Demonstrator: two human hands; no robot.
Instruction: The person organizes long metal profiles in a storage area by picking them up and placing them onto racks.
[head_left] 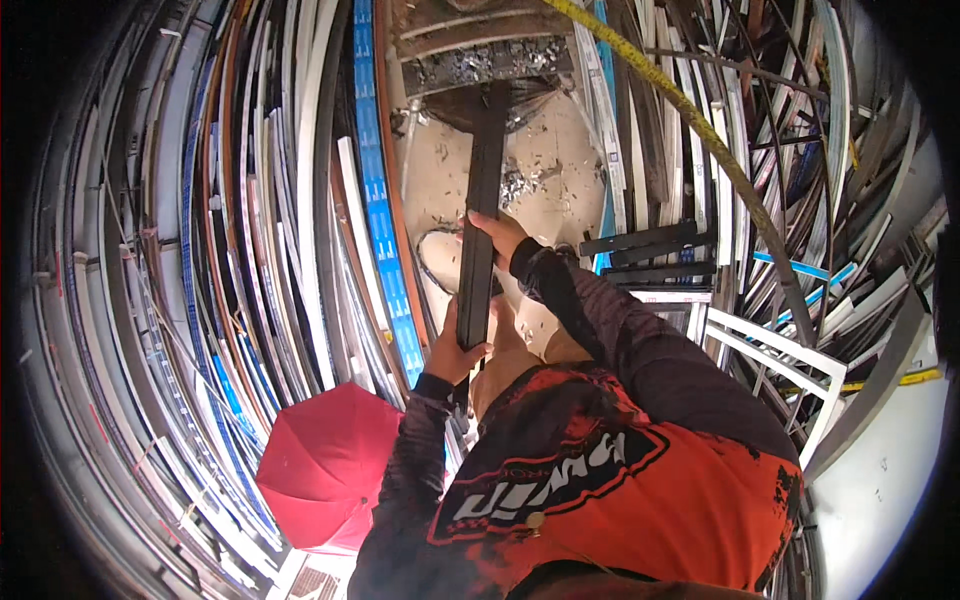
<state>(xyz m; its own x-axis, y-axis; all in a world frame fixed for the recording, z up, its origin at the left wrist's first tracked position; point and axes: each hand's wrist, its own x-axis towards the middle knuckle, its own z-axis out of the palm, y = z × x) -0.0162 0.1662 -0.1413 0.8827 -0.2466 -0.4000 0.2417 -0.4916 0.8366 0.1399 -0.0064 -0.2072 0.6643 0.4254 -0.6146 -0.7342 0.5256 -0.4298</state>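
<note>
A long dark profile bar [487,150] runs away from me, its near end by my body and its far end beside a ledge strewn with scraps. My left hand [457,352] grips the near end, thumb along one side and fingers round the other. Farther up the bar, my right hand [498,236] is closed on its right side. Part of the fingers of both hands is hidden by the bar. Several short black profile pieces [640,239] lie to the right of my right forearm.
Long strips and profiles [270,200] crowd the left side, with a blue strip [378,200] nearest me. A red umbrella [325,465] stands open at lower left. Metal chips [525,183] litter the beige floor. To the right are a yellow curved bar [690,112], a white frame [775,345] and tangled strips.
</note>
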